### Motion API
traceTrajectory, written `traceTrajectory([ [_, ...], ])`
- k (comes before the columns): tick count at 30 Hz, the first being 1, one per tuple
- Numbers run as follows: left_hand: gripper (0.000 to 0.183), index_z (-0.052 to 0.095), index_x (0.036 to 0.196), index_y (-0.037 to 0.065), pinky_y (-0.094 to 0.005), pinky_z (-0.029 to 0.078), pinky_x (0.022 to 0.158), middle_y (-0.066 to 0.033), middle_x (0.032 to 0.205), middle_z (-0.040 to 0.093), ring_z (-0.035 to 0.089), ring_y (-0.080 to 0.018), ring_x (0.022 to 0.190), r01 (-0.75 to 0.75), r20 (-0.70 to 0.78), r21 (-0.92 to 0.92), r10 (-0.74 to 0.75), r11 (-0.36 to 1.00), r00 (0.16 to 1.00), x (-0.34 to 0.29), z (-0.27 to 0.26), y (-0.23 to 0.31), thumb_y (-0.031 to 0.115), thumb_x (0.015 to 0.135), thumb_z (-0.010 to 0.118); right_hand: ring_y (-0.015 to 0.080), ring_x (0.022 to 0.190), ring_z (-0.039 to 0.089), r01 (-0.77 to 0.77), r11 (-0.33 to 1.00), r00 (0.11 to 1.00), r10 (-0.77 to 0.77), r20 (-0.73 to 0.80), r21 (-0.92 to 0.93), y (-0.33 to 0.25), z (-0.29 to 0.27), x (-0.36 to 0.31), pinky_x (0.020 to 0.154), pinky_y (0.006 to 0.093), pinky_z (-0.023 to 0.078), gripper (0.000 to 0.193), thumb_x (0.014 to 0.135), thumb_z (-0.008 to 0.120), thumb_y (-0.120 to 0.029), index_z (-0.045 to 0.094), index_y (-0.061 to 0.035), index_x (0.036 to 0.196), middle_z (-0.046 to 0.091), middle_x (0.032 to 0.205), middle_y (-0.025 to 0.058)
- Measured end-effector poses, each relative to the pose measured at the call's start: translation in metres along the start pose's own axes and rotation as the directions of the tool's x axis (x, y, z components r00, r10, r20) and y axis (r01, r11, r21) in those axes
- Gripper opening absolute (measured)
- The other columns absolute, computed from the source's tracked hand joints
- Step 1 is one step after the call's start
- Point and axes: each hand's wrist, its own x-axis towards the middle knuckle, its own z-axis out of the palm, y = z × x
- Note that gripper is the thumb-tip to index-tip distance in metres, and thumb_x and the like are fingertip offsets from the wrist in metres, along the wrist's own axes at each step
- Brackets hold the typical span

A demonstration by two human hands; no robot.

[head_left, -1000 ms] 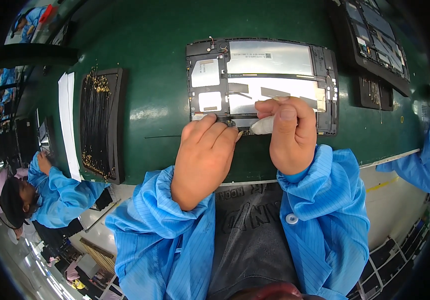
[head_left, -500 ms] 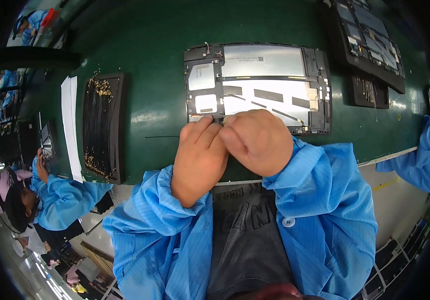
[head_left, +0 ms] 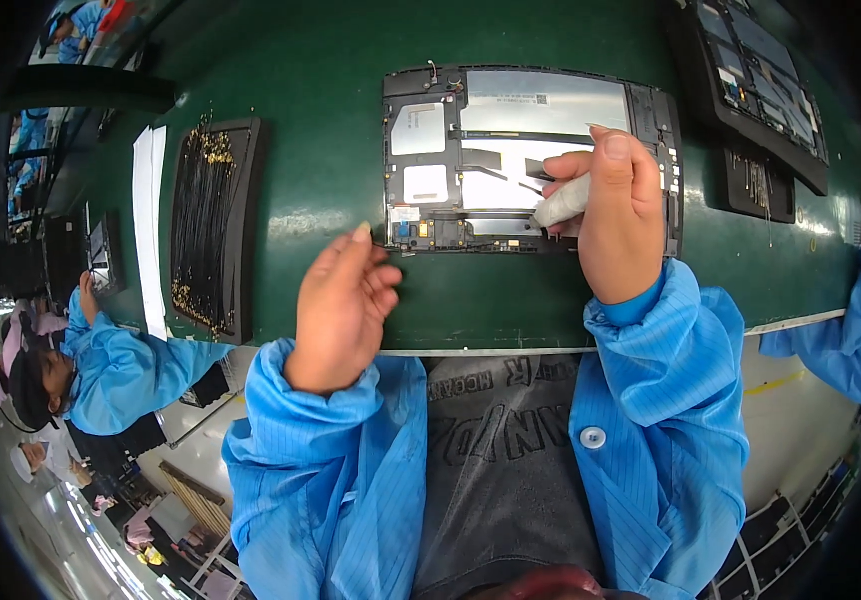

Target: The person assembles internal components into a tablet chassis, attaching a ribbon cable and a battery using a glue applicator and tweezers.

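Note:
An opened tablet-like device (head_left: 426, 128) with silver panels and a black frame lies before me on the green table. My right hand (head_left: 623, 215) is over its lower right part, closed around a stubby white-wrapped tool (head_left: 563, 203). The dark tip of that tool points down at the device's near edge strip; its exact kind is hidden by the fingers. Just off the near left corner of the device is my left hand (head_left: 341, 295), its fingers loosely bent and apart, with nothing visible in them. Small boards and connectors (head_left: 421, 229) show along the near edge.
Left stands a black tray (head_left: 243, 230) of thin black cables (head_left: 209, 225) with gold ends, beside white paper (head_left: 149, 230). More opened devices (head_left: 756, 70) lie on a dark tray at the far right, above a small box of thin parts (head_left: 759, 185). A co-worker (head_left: 121, 370) sits left.
My hands, together at the device's near edge before, have moved apart. The right now shows the white-wrapped tool over the device. A loose black cable on the table is no longer seen there.

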Motion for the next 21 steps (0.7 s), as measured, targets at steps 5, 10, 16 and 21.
traceTrajectory([
  [5,0.023,0.046,0.097,-0.002,-0.0192,0.040,0.051,-0.0042,0.075,0.052,0.050,-0.0084,0.061,-0.240,-0.046,0.081,0.244,0.967,0.969,-0.015,0.006,0.006,0.012,0.079,0.050,0.0106,0.056,0.051,-0.013,0.999,1.000,0.013,0.013,0.036,0.001,-0.004,0.002,0.049,0.0216,0.040,0.038,0.086,0.036,-0.033,0.037,0.0011,0.103,0.055,0.077,0.0108],
  [10,0.035,0.043,0.107,-0.006,-0.0193,0.040,0.051,-0.0045,0.075,0.052,0.050,-0.0083,0.062,0.216,0.204,0.446,-0.334,0.868,0.920,-0.040,-0.002,-0.015,0.013,0.079,0.051,0.0103,0.059,0.050,-0.052,0.998,0.999,0.052,0.010,0.044,-0.004,-0.004,-0.003,0.051,0.0210,0.040,0.037,0.086,0.038,-0.030,0.037,0.0016,0.105,0.055,0.078,0.0112],
  [16,0.030,0.045,0.104,-0.004,-0.0190,0.040,0.051,-0.0040,0.076,0.051,0.050,-0.0084,0.061,0.198,0.205,0.294,-0.264,0.935,0.943,-0.015,0.018,-0.012,0.012,0.079,0.050,0.0153,0.066,0.054,0.149,0.930,0.951,-0.041,0.306,-0.338,-0.017,0.002,0.008,0.061,0.0247,0.043,0.033,0.085,0.040,-0.026,0.046,-0.0010,0.105,0.057,0.077,0.0109],
  [21,0.031,0.045,0.106,-0.003,-0.0182,0.039,0.053,-0.0037,0.078,0.050,0.048,-0.0083,0.063,0.289,0.195,0.379,-0.381,0.879,0.904,-0.019,0.011,-0.016,0.013,0.080,0.048,0.0262,0.075,0.056,0.323,0.719,0.797,0.144,0.587,-0.615,-0.023,0.017,0.021,0.068,0.0307,0.043,0.032,0.079,0.047,-0.024,0.050,-0.0014,0.102,0.057,0.079,0.0176],
])
